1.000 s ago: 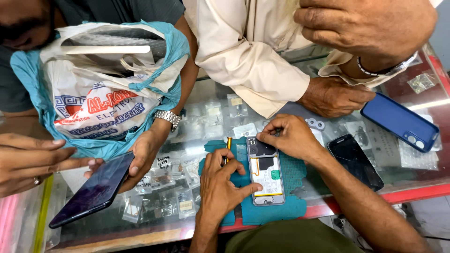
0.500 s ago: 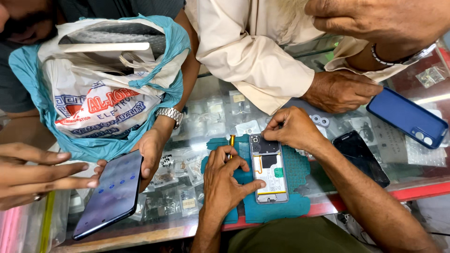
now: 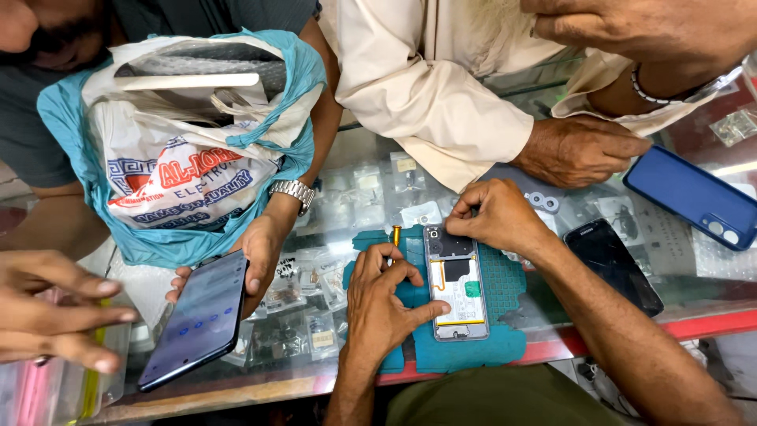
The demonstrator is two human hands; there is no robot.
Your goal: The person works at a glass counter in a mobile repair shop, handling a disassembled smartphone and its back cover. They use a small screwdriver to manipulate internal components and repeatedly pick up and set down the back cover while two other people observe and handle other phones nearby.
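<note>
An opened phone [image 3: 455, 284] with its back cover off lies on a teal work mat [image 3: 501, 308] on the glass counter. My left hand [image 3: 384, 304] rests on the mat, its thumb against the phone's left edge, and its fingers hold a small yellow-handled tool [image 3: 395, 234]. My right hand [image 3: 493, 214] presses its fingertips on the phone's top end near the camera.
Another person's hand holds a dark phone [image 3: 199, 315] at the left, beside a white and blue plastic bag [image 3: 185, 150]. A blue phone case [image 3: 694, 196] and a black phone [image 3: 613, 264] lie at the right. A person in a cream sleeve [image 3: 426, 95] leans on the counter.
The dark phone at the left has swung from flat to more upright and closer to the mat. My hands stay on the opened phone, barely shifted.
</note>
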